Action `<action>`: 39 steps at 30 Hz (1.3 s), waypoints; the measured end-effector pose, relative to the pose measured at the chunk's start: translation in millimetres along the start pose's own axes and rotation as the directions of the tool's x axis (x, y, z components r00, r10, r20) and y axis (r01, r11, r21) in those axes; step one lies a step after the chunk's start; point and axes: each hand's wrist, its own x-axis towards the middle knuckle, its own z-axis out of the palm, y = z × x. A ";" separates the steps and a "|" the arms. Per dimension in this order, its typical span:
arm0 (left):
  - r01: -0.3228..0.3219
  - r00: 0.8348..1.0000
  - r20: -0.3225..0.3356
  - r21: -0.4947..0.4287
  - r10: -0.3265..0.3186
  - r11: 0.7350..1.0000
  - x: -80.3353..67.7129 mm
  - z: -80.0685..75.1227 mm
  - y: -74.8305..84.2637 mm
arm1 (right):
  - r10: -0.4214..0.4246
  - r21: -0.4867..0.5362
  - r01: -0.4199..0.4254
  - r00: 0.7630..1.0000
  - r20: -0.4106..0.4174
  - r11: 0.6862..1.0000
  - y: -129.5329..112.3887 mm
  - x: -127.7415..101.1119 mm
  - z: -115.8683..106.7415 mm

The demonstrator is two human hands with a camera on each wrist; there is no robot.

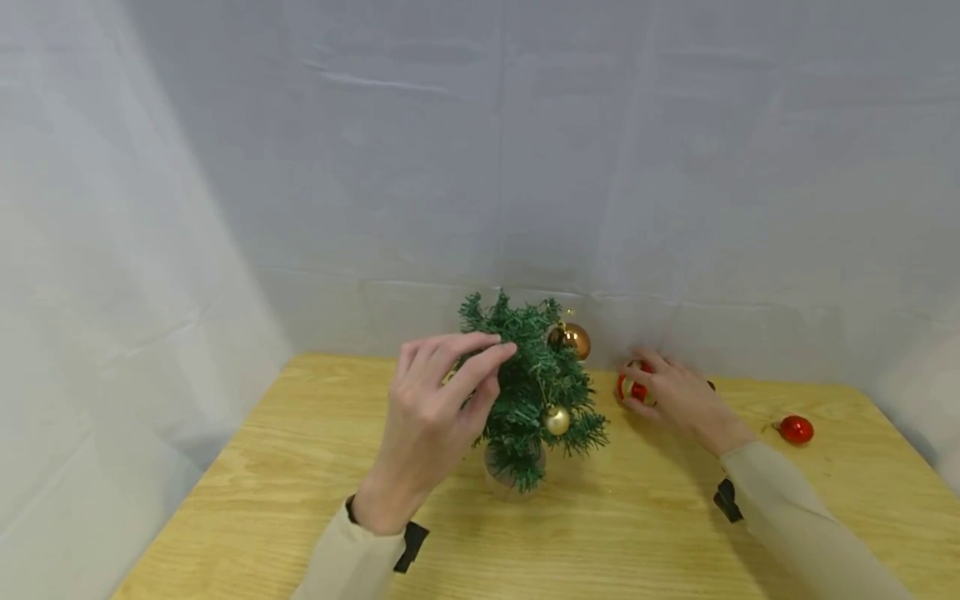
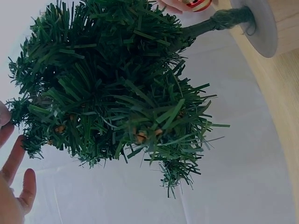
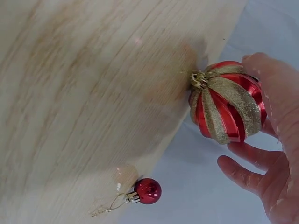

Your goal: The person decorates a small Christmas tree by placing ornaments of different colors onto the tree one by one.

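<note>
Lying of the striped bauble: the red-and-gold striped bauble (image 1: pixel 632 387) is found on the table (image 1: pixel 247 500), near the far edge and right of the middle; it sits just beyond the right hand (image 1: pixel 678 398), on its tree side; its gold cap is turned toward the wood in the right wrist view.
Right hand: curled loosely round the striped bauble (image 3: pixel 227 108); fingertips and thumb are seen against its sides; whether it is lifted off the wood cannot be told.
Left hand: the left hand (image 1: pixel 435 396) is raised at the left side of the small tree (image 1: pixel 534 392); forefinger and thumb are brought together at an upper twig; what is pinched cannot be told.
Nearer hand: the right, already on the bauble; the tree stands between the two hands.
Tree: upright on a round base; a bronze bauble (image 1: pixel 573 339) is hung near its top, a gold bauble (image 1: pixel 557 421) lower down.
Surface: pale wood grain; a small red bauble (image 1: pixel 795 429) is lying near the right edge, well apart from the hand.
Room: grey-white sheeting is hung behind and at both sides.
</note>
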 end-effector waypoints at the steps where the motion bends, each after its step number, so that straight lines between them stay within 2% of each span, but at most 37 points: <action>1: -0.001 1.000 0.000 0.000 0.001 1.000 0.1 0.1 0.1 | -0.007 -0.005 0.007 1.000 -0.002 1.000 0.6 0.1 0.9; 8: -0.007 1.000 -0.004 0.000 0.007 1.000 1.1 0.6 0.3 | -0.025 -0.028 0.025 1.000 0.002 0.999 3.0 -0.6 4.4; 16: -0.007 1.000 -0.010 -0.012 0.007 1.000 0.7 0.8 -0.3 | 0.044 0.041 -0.050 0.991 0.126 0.998 0.5 -1.2 0.2; 21: -0.008 1.000 -0.009 -0.015 0.008 1.000 0.5 0.7 -1.8 | 0.075 0.046 -0.083 0.985 0.155 0.996 -0.1 -2.2 -2.5; 30: -0.045 0.997 -0.059 -0.038 0.042 0.998 -2.0 -3.4 -9.0 | 0.080 0.070 -0.087 0.991 0.104 0.994 2.1 -10.8 -5.6; 39: 0.032 0.999 0.011 -0.061 -0.031 0.998 -17.1 -11.8 -22.9 | 0.104 0.182 -0.104 0.995 0.007 0.978 0.8 -18.2 -19.2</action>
